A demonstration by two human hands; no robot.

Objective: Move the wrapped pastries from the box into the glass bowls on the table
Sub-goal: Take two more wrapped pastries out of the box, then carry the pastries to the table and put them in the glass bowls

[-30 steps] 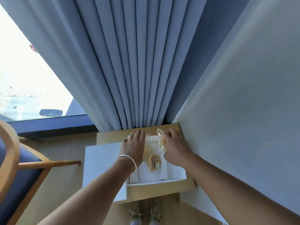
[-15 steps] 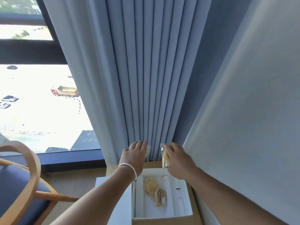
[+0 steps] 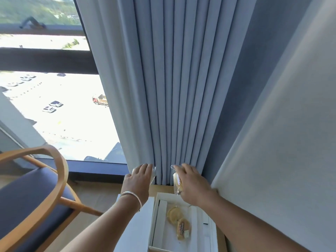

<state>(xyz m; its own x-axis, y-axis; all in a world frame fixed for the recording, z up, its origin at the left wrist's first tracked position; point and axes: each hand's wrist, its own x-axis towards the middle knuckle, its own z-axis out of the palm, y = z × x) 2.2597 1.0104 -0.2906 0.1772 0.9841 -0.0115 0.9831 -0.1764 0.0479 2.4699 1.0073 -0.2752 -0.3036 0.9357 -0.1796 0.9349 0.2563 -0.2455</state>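
Corner of a room: pale wall (image 3: 283,142) on the right, pleated blue-grey curtain (image 3: 174,88) hanging down the middle, tall window (image 3: 54,110) on the left looking down on a bright lot with parked cars and a truck. Wooden armchair with blue seat (image 3: 32,197) at lower left. A small wooden desk (image 3: 161,188) sits in the corner beneath the curtain; only a strip of its top shows.

On the desk, an open white box (image 3: 201,222) with its lid (image 3: 134,231) folded out to the left. Two wrapped pastries (image 3: 179,222) lie inside, round and golden, one overlapping the other, the nearer one bearing a dark label.

Both hands are raised above the far end of the box, close to the curtain hem. Right hand (image 3: 192,184): grip closed around a wrapped pastry in clear film (image 3: 176,180), held edge-on at the thumb side. Left hand (image 3: 138,180), silver bangle (image 3: 132,196) at the wrist: fingers curved over something in clear wrap (image 3: 154,172) that peeks out past the fingertips; the contents are hidden by the hand. The two hands are level, apart, with curtain folds between them.

No glass bowls can be made out from here.
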